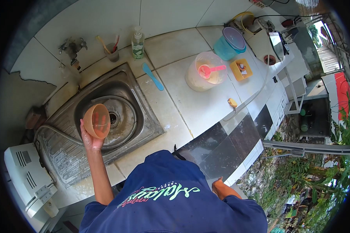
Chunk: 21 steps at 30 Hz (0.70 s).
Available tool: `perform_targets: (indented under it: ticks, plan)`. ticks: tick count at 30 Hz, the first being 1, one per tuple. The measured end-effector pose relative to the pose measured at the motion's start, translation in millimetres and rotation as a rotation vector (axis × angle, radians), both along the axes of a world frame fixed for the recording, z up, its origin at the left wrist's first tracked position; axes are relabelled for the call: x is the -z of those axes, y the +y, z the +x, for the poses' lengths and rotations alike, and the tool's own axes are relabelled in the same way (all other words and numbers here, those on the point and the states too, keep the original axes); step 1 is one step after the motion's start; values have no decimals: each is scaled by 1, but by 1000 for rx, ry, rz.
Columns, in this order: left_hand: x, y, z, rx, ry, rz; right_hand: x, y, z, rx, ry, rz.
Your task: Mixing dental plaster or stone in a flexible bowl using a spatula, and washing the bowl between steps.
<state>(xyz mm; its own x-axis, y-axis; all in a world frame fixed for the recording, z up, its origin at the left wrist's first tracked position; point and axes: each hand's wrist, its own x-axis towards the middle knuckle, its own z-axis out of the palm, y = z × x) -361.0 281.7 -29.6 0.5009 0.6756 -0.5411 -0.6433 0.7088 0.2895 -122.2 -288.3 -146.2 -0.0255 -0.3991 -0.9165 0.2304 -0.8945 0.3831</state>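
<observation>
- Head view, the step: your left hand (pixel 90 140) holds a small translucent orange plastic cup (pixel 97 120) tipped on its side over the stainless steel sink basin (pixel 122 87), mouth turned toward you. The grip is clenched around the cup's lower rim, fingers behind it. I judge this to be a rinsing or emptying step.
- Head view, where the cup is: in the air above the basin, just left of the round drain (pixel 113 118), not touching the steel. It looks empty; any film of water inside is too faint to tell.
- Head view, the other hand: your right arm (pixel 224 190) hangs low by your side past the table edge. The hand itself is hidden, so I cannot tell its grip.
- Head view, what a further move calls for: keep the cup over the basin as you turn it, and mind the grey hose (pixel 62 132) lying across the drainboard.
- Head view, containers on the white tiled table (pixel 206 105):
  - a large clear round tub (pixel 205 72) holding a pale, creamy mass, with a pink scoop (pixel 208 70) in it;
  - a teal lidded bucket (pixel 231 42), contents hidden;
  - a small yellow square tray (pixel 241 69) with small bits inside;
  - a grey cup of toothbrushes (pixel 112 52) beside a clear pump soap bottle (pixel 137 44).
</observation>
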Motion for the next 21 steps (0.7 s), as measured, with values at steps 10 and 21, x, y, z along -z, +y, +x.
perform_targets:
  ticks: [10, 21]
  plan:
    - [-52, 7, 1, 217, -352, 607, 10, -55, 80, -374, -61, 420]
    - [55, -21, -47, -366, 1461, 793, -53, 15, 200, 1260, -223, 797]
